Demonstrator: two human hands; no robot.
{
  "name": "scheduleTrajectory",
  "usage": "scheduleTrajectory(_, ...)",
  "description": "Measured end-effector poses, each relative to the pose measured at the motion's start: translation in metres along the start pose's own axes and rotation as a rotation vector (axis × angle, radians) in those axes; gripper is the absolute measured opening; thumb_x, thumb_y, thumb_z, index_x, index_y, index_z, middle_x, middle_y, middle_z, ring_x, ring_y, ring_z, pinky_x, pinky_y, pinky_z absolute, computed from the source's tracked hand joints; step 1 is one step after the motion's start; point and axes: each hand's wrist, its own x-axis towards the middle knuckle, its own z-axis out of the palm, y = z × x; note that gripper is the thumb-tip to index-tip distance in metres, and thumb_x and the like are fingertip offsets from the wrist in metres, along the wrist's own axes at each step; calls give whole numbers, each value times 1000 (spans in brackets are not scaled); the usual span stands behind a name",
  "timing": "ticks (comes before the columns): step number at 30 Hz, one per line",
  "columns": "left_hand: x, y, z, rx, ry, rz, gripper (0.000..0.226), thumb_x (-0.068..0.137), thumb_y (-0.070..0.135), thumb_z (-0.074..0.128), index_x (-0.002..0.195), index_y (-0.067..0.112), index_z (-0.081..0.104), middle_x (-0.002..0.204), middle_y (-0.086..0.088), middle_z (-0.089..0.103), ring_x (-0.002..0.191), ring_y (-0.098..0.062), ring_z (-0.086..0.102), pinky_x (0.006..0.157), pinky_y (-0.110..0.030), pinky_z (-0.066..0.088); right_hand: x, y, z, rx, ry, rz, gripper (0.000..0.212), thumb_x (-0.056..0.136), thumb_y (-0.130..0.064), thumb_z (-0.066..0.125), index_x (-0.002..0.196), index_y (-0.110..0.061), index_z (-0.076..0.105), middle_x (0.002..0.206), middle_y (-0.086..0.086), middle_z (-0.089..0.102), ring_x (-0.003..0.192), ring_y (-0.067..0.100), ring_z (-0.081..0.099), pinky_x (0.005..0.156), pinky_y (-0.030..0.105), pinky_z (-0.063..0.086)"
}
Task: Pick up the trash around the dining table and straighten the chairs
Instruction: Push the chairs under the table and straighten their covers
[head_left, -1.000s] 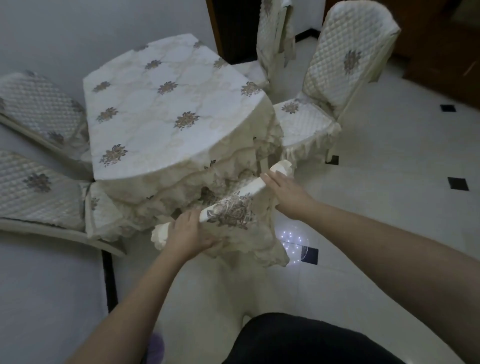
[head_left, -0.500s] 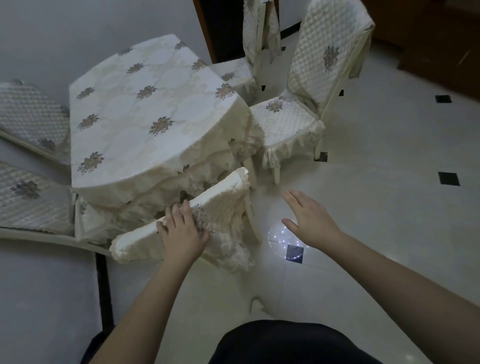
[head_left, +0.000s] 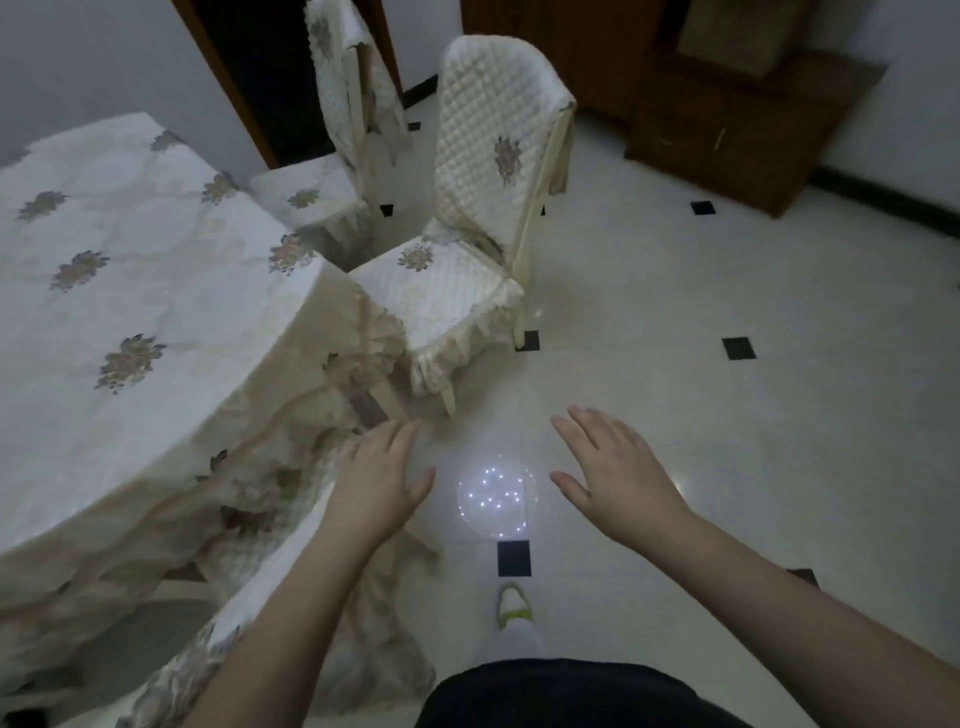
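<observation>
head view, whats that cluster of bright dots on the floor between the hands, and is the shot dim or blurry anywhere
Head view: the dots look like a lamp's glare mirrored in the glossy floor tile, between the left hand and right hand; the room is dim and greyish overall; the nearest chair back and tablecloth hem are smeared; wide-angle bending curves the dark cabinet.

Cream tablecloth (head_left: 156, 312) with brown floral motifs; white floor (head_left: 727, 415) with black diamonds.

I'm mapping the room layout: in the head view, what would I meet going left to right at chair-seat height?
Dining table → covered chair standing out from the table → bare tiled floor with black insets.
</observation>
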Motion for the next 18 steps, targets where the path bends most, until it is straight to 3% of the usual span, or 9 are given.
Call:
scheduleTrajectory(4,71,57,-6,-18,-12,215,63,85,53,42,136,18,48,137,-5,51,127,-24,47,102,-41,38,30,19,-21,-6,26,115,62,87,-50,36,137,-15,47,140,10,50,127,29,49,104,44,39)
scheduleTrajectory(8,124,105,-9,-17,-61,404,60,88,50,44,139,19,43,143,-5,45,133,-24,40,108,-39,30,48,46,-35,25,94,220,59,92,-46,49,142,-17,41,147,8,43,135,28,40,110,42,30)
scheduleTrajectory(14,201,166,-6,25,-85,518,64,84,55,35,137,20,46,142,-5,47,132,-24,42,107,-41,33,68,118,-57,40,95,378,68,89,-56,24,145,-21,36,151,5,38,138,25,34,112,38,26)
scheduleTrajectory(18,260,211,-3,41,-96,518,66,83,57,31,139,24,44,145,-2,44,133,-23,40,106,-40,33,91,185,-71,72,135,439,71,88,-58,21,146,-21,35,152,5,35,140,25,32,113,39,24)
